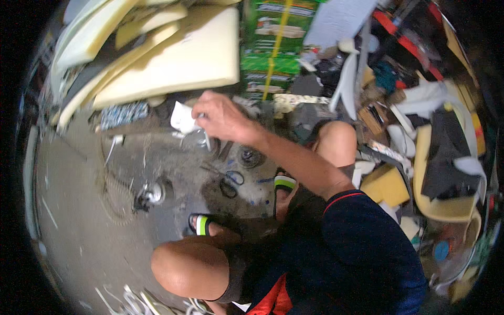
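My right hand reaches forward across the floor, its fingers pinched on a white flat piece that looks like paper or thin sheet. Blur hides the details of the grip. Below it, on the floor, lies a pair of scissors with dark handles. A dark round object sits just beyond them. A little skin of my left arm shows at the lower edge, beside my bent knee; the fingers of that hand are hidden.
Thick cream foam slabs lean at the far left. Green packages with a yellow strap stand at the back. A metal can stands on the grey floor. Foam offcuts and scraps crowd the right; white strips lie lower left.
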The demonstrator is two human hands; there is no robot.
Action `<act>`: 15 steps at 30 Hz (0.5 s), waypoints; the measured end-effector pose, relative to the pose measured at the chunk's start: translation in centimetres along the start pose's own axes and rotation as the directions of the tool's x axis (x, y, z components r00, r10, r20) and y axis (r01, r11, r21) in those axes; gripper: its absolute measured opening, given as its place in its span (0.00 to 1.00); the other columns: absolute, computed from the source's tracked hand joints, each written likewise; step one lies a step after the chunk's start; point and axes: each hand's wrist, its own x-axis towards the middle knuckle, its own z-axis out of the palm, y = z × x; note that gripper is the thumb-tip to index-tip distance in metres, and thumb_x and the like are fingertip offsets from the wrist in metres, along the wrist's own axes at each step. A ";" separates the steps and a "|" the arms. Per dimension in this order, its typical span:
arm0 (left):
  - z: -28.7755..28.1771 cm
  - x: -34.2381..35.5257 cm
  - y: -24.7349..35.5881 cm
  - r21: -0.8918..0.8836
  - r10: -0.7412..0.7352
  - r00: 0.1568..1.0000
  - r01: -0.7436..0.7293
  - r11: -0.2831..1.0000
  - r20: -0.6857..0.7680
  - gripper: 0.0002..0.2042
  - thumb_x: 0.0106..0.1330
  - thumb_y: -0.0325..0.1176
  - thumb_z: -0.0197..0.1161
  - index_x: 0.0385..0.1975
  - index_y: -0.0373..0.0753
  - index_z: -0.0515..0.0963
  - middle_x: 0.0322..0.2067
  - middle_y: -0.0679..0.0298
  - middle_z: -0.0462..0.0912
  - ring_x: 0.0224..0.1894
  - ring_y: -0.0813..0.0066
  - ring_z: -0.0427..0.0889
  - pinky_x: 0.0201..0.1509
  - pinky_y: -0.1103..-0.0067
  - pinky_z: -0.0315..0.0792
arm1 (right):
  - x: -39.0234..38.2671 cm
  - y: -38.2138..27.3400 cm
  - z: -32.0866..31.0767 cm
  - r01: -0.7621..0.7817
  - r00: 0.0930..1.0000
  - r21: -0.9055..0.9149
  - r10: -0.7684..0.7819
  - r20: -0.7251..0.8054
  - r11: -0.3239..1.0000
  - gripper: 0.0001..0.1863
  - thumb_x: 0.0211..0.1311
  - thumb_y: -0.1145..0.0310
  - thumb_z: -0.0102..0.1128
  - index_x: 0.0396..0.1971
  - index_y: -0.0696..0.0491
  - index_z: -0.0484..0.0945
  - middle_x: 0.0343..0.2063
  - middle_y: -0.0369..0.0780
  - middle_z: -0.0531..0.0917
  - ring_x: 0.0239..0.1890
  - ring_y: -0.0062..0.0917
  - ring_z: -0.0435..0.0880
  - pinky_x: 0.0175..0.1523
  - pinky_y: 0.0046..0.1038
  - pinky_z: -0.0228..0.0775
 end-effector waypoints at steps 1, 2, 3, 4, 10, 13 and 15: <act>0.4 0.1 -0.6 0.034 -0.027 1.000 0.027 0.999 0.002 0.13 0.60 0.36 0.68 0.41 0.35 0.83 0.46 0.54 0.83 0.53 0.57 0.80 0.57 0.69 0.71 | 0.4 0.8 -3.5 0.084 0.992 -0.069 -0.090 -0.093 0.994 0.05 0.46 0.73 0.63 0.26 0.56 0.82 0.31 0.44 0.77 0.35 0.37 0.77 0.46 0.38 0.70; 0.7 0.2 -1.3 0.058 -0.040 0.999 0.040 0.998 0.006 0.13 0.60 0.36 0.68 0.41 0.35 0.83 0.46 0.54 0.83 0.52 0.57 0.80 0.57 0.69 0.72 | 0.4 1.3 -6.8 0.129 0.977 -0.147 -0.151 -0.151 0.981 0.05 0.45 0.73 0.63 0.25 0.56 0.83 0.33 0.44 0.77 0.37 0.38 0.76 0.47 0.37 0.69; 1.0 0.4 -1.6 0.078 -0.058 0.998 0.058 0.995 0.005 0.13 0.60 0.36 0.67 0.41 0.35 0.83 0.46 0.54 0.83 0.52 0.56 0.80 0.57 0.69 0.72 | 0.2 1.8 -10.4 0.149 0.961 -0.261 -0.201 -0.187 0.954 0.05 0.46 0.72 0.64 0.25 0.55 0.83 0.33 0.43 0.78 0.38 0.39 0.77 0.47 0.38 0.70; 1.2 0.3 -1.9 0.101 -0.072 0.997 0.071 0.992 0.007 0.13 0.60 0.36 0.67 0.41 0.35 0.83 0.46 0.53 0.83 0.52 0.56 0.80 0.56 0.69 0.72 | -0.2 2.4 -13.9 0.132 0.955 -0.363 -0.216 -0.202 0.923 0.05 0.46 0.71 0.65 0.25 0.54 0.83 0.33 0.43 0.78 0.38 0.39 0.77 0.48 0.38 0.70; 1.1 -0.4 -2.4 0.182 -0.134 0.990 0.138 0.974 -0.033 0.13 0.60 0.36 0.67 0.41 0.35 0.83 0.45 0.52 0.83 0.51 0.55 0.80 0.55 0.68 0.72 | -2.3 9.7 -30.6 -0.334 0.866 -0.364 0.132 -0.482 0.869 0.11 0.50 0.62 0.70 0.28 0.54 0.83 0.27 0.43 0.83 0.33 0.32 0.83 0.42 0.33 0.75; -0.5 -1.6 -2.7 0.199 -0.150 0.986 0.161 0.967 -0.069 0.13 0.60 0.35 0.66 0.41 0.34 0.83 0.45 0.52 0.83 0.51 0.54 0.80 0.55 0.68 0.72 | -3.3 18.5 -37.9 -0.547 0.780 -0.342 0.316 -0.540 0.764 0.15 0.53 0.57 0.72 0.30 0.54 0.83 0.28 0.40 0.85 0.32 0.26 0.84 0.40 0.28 0.76; -2.6 -3.4 -3.0 0.204 -0.170 0.981 0.186 0.961 -0.096 0.13 0.60 0.35 0.66 0.41 0.34 0.83 0.44 0.51 0.83 0.51 0.54 0.80 0.54 0.68 0.72 | -4.3 25.8 -43.4 -0.586 0.785 -0.507 0.288 -0.549 0.632 0.15 0.57 0.61 0.66 0.38 0.55 0.84 0.34 0.40 0.87 0.38 0.28 0.84 0.45 0.30 0.75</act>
